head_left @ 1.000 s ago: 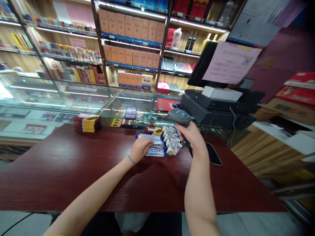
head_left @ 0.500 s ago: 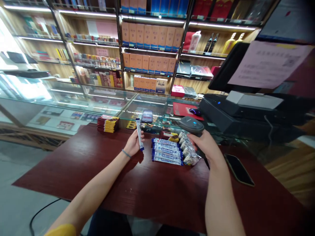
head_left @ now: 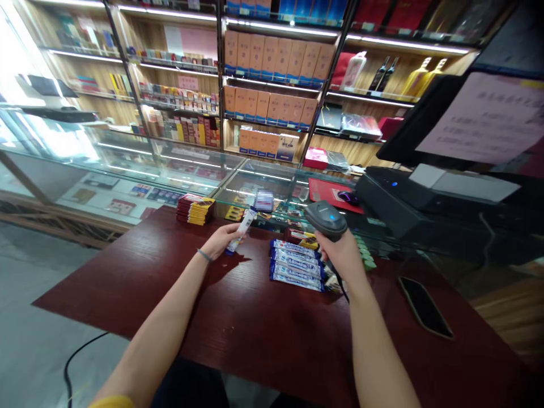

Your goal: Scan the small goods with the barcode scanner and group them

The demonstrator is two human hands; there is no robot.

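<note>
Head view: left hand [head_left: 223, 239] holds slim blue-white packet [head_left: 243, 228], tilted, above brown table [head_left: 238, 323], fingers pinched on it. Right hand [head_left: 345, 258], fingers wrapped about dark scanner [head_left: 326, 219]. Similar packets [head_left: 296, 264] lie between; phone [head_left: 426, 307] farther right.

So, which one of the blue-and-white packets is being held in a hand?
The packet in the left hand, tilted; the other packets lie side by side on the table.
</note>
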